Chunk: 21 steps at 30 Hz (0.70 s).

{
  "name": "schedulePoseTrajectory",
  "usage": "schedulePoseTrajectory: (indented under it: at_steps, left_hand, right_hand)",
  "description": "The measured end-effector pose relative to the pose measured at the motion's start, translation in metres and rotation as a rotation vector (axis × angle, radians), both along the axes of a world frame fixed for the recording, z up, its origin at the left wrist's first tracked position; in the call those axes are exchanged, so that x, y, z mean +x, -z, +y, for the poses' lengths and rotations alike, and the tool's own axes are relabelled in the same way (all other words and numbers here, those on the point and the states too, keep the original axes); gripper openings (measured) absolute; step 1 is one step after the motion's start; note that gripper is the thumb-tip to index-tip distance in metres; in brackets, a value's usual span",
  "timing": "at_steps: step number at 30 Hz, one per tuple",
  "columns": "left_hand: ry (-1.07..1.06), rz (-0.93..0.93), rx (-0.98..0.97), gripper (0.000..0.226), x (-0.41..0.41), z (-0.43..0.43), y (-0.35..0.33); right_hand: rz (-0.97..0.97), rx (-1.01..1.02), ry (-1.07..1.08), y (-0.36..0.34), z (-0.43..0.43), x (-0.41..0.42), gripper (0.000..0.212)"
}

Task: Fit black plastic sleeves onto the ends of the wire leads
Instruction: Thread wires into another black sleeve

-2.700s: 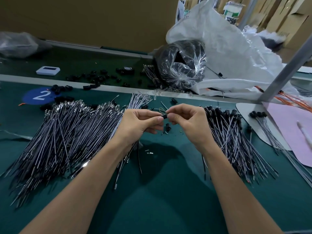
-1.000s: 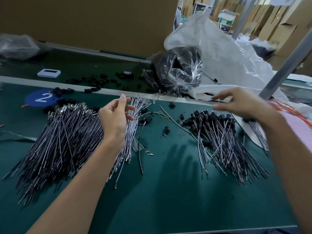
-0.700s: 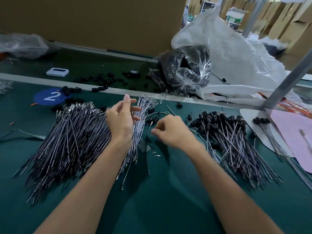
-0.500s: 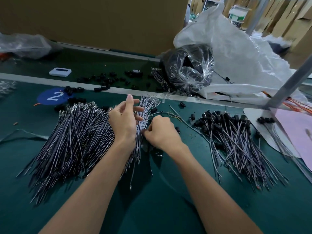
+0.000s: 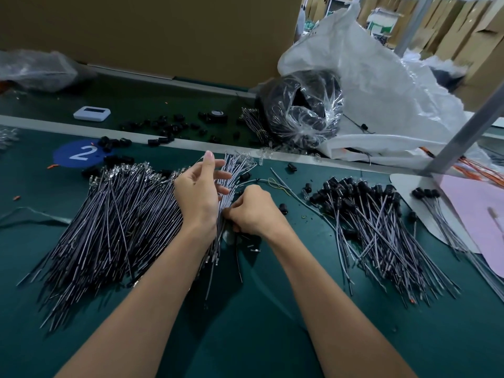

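Note:
A big heap of bare grey wire leads (image 5: 109, 225) lies on the green mat at the left. A second pile of leads with black sleeves fitted (image 5: 373, 219) lies at the right. My left hand (image 5: 199, 192) is raised over the heap's right edge with fingers spread and relaxed, holding nothing. My right hand (image 5: 252, 211) is curled, its fingertips down at the leads beside the left wrist; whether it pinches a lead is hidden. Loose black sleeves (image 5: 283, 208) lie scattered near the hands.
A clear bag of black sleeves (image 5: 302, 110) and a big white bag (image 5: 381, 91) sit at the back. More loose sleeves (image 5: 166, 126) and a white device (image 5: 92, 113) lie beyond the metal rail. A pink sheet (image 5: 480, 214) and a metal post (image 5: 469, 126) stand at the right.
My right hand dropped a finished lead on the right pile, then came back left to the bare heap beside my left hand. My left hand stayed raised with fingers spread.

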<state>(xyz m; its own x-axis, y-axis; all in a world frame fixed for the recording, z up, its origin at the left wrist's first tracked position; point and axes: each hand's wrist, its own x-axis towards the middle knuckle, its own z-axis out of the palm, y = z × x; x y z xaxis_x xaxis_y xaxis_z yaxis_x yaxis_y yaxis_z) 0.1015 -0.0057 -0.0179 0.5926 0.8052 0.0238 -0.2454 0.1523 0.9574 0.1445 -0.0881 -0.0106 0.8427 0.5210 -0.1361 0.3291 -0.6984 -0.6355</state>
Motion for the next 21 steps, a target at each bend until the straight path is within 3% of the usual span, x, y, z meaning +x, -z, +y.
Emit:
schedulePoseTrajectory:
  at_steps: [6,14,17,21]
  left_hand:
    - [0.026,0.065,0.041,0.039,0.003,-0.001,0.003]
    - [-0.016,0.127,0.0,0.06,0.006,0.001,0.007]
    - [-0.032,0.124,-0.011,0.066,0.006,0.004,0.006]
    - [-0.049,0.133,-0.003,0.069,0.006,0.003,0.006]
  right_hand:
    - [0.163,0.101,0.062,0.0,0.002,-0.004,0.026]
    - [-0.058,-0.02,0.067,0.004,0.001,-0.014,0.025]
    - [0.044,0.098,0.147,0.007,0.009,-0.022,0.017]
    - [0.274,0.227,0.233,0.003,0.009,-0.021,0.021]
